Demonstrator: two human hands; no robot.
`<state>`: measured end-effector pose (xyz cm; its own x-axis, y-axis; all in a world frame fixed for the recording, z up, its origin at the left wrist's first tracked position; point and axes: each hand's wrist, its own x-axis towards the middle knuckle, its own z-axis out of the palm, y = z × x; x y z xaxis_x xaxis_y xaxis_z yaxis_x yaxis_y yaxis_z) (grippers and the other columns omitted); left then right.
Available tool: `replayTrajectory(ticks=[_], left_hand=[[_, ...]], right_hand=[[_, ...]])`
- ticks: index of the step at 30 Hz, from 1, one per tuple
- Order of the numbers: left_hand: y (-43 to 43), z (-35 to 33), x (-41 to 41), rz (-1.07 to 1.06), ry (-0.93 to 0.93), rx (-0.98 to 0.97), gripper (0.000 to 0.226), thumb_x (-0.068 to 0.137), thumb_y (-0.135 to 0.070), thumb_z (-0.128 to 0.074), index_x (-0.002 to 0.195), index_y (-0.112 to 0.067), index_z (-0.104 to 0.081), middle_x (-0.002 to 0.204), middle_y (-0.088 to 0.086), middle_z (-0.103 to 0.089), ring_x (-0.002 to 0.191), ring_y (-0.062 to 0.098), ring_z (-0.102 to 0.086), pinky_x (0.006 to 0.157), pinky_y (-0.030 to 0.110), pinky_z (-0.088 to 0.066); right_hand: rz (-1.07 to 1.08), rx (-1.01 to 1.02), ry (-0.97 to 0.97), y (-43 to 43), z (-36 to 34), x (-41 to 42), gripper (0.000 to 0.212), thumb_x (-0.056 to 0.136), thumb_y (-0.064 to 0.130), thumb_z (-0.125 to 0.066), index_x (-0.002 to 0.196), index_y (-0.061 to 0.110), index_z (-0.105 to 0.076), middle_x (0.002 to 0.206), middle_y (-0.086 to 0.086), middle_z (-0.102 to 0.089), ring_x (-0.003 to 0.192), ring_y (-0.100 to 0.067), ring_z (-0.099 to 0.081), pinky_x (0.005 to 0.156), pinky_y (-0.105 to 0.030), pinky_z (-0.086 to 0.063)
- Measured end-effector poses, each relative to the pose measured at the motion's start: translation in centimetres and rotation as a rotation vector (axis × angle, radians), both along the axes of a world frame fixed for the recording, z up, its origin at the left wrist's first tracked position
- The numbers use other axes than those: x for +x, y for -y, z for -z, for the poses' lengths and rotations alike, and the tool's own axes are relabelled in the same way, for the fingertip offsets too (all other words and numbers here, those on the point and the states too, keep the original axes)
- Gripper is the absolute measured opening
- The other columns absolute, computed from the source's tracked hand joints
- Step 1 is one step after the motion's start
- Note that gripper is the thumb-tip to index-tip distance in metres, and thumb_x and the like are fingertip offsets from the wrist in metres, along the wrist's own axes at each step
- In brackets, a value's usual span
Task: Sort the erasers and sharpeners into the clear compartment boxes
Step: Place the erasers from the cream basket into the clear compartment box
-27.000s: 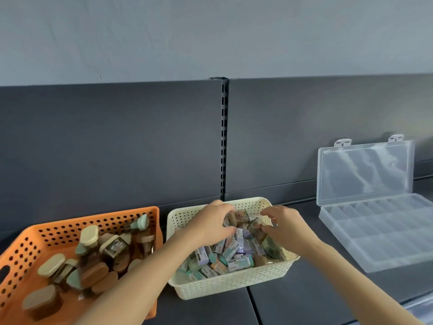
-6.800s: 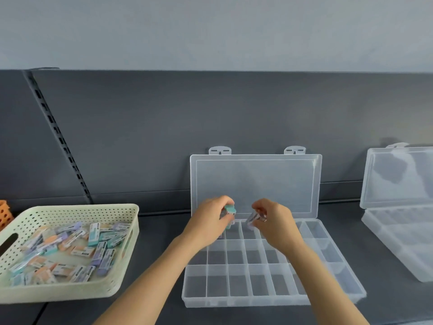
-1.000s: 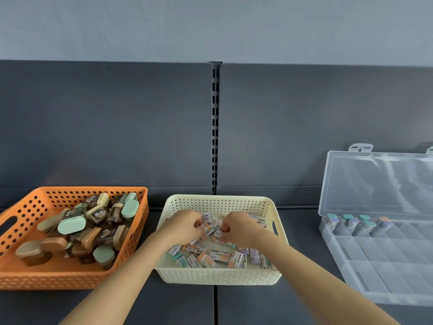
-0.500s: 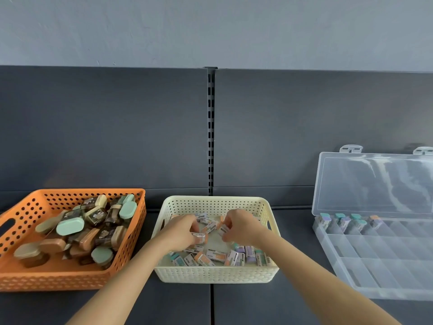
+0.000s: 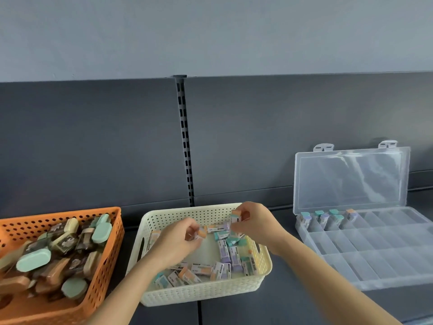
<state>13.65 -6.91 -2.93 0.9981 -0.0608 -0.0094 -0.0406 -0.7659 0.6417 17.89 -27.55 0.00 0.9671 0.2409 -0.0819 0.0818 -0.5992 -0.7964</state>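
Note:
A cream perforated basket [image 5: 201,294] in the middle holds several small wrapped erasers [image 5: 228,253] in orange, teal and purple. Above it, my left hand [image 5: 178,242] pinches an orange eraser [image 5: 201,232]. My right hand [image 5: 256,222] is raised over the basket's back right and pinches another orange eraser [image 5: 236,216]. To the right lies a clear compartment box [image 5: 365,261] with its lid open; several erasers [image 5: 324,220] stand upright in its back left compartments. An orange basket [image 5: 103,273] at the left is full of oval sharpeners [image 5: 34,259].
Everything sits on a dark grey shelf [image 5: 276,306] with a dark back panel and a slotted upright [image 5: 185,141] behind the cream basket. The box's open lid [image 5: 351,177] leans against the back panel.
Both hands have lifted out of the eraser pile, each with an orange eraser pinched in its fingers. The right hand has risen toward the basket's back right corner.

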Motion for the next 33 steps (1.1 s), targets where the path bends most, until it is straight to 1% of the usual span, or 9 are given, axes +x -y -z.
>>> replayTrajectory(ticks=[6,10,13,18,22,24,27,29,33], left_hand=[[3.6,-2.1,0.7,0.004,0.127,-0.098,0.026,0.084,-0.018,-0.066,0.104,-0.034,-0.060,0.092,-0.018,-0.065,0.077,-0.004,-0.060,0.066,0.011,-0.047],[7.2,-3.9,1.8,0.048,0.202,-0.165,0.020,0.082,-0.013,-0.066,0.092,-0.030,-0.064,0.086,-0.013,-0.068,0.075,0.002,-0.063,0.067,0.014,-0.048],[10.2,-4.5,2.6,0.031,0.230,-0.214,0.018,0.081,-0.008,-0.062,0.084,-0.026,-0.060,0.081,-0.010,-0.067,0.072,0.007,-0.063,0.065,0.019,-0.049],[15.8,-4.9,4.1,0.048,0.192,-0.269,0.016,0.079,-0.007,-0.061,0.081,-0.022,-0.059,0.081,-0.009,-0.068,0.072,0.006,-0.065,0.070,0.020,-0.051],[20.6,-4.6,5.8,0.052,0.195,-0.242,0.016,0.078,-0.009,-0.063,0.080,-0.024,-0.059,0.082,-0.011,-0.068,0.076,0.009,-0.066,0.072,0.020,-0.051],[23.1,-4.4,6.5,0.057,0.204,-0.247,0.016,0.079,-0.007,-0.062,0.080,-0.023,-0.059,0.082,-0.011,-0.067,0.074,0.010,-0.064,0.070,0.021,-0.051],[26.6,-4.0,7.3,0.065,0.183,-0.278,0.013,0.078,-0.004,-0.060,0.080,-0.017,-0.058,0.079,-0.009,-0.066,0.069,0.014,-0.063,0.067,0.025,-0.052],[28.7,-3.6,8.0,0.071,0.176,-0.268,0.012,0.078,-0.005,-0.060,0.079,-0.018,-0.058,0.077,-0.007,-0.066,0.068,0.013,-0.062,0.069,0.029,-0.053],[32.8,-3.0,9.1,0.081,0.166,-0.224,0.010,0.081,-0.014,-0.059,0.077,-0.023,-0.056,0.078,-0.007,-0.066,0.070,0.013,-0.062,0.067,0.031,-0.054]], right_hand=[[0.060,0.094,0.039,3.4,-1.4,0.2,0.011,0.080,0.012,-0.067,0.087,0.017,-0.060,0.083,0.005,-0.067,0.069,-0.011,-0.060,0.057,-0.022,-0.048],[0.118,0.132,0.119,6.5,-2.2,1.0,0.010,0.083,0.019,-0.067,0.091,0.018,-0.062,0.086,0.002,-0.068,0.078,-0.016,-0.064,0.071,-0.033,-0.057],[0.135,0.151,0.142,9.2,-2.5,2.0,0.010,0.083,0.018,-0.067,0.091,0.018,-0.062,0.086,-0.001,-0.069,0.080,-0.021,-0.065,0.072,-0.037,-0.057],[0.156,0.142,0.182,14.9,-2.4,3.4,0.010,0.081,0.013,-0.068,0.089,0.017,-0.064,0.079,-0.003,-0.067,0.068,-0.018,-0.058,0.064,-0.029,-0.050],[0.178,0.117,0.208,20.2,-1.9,4.7,0.016,0.080,0.014,-0.070,0.091,0.022,-0.063,0.080,-0.003,-0.068,0.075,-0.023,-0.064,0.071,-0.033,-0.053],[0.192,0.103,0.217,22.9,-1.6,5.5,0.014,0.079,0.012,-0.070,0.087,0.020,-0.063,0.078,-0.005,-0.067,0.070,-0.023,-0.060,0.068,-0.034,-0.051],[0.204,0.056,0.232,26.7,-1.2,6.6,0.014,0.077,0.009,-0.069,0.088,0.016,-0.063,0.068,0.003,-0.060,0.060,-0.012,-0.052,0.058,-0.022,-0.043],[0.211,0.028,0.231,28.9,-0.8,7.2,0.016,0.077,0.008,-0.068,0.087,0.018,-0.061,0.071,0.007,-0.060,0.063,-0.008,-0.056,0.056,-0.015,-0.042],[0.194,-0.105,0.241,32.9,-0.2,8.2,0.015,0.079,0.010,-0.067,0.089,0.018,-0.059,0.081,0.004,-0.064,0.075,-0.014,-0.063,0.057,-0.016,-0.045]])
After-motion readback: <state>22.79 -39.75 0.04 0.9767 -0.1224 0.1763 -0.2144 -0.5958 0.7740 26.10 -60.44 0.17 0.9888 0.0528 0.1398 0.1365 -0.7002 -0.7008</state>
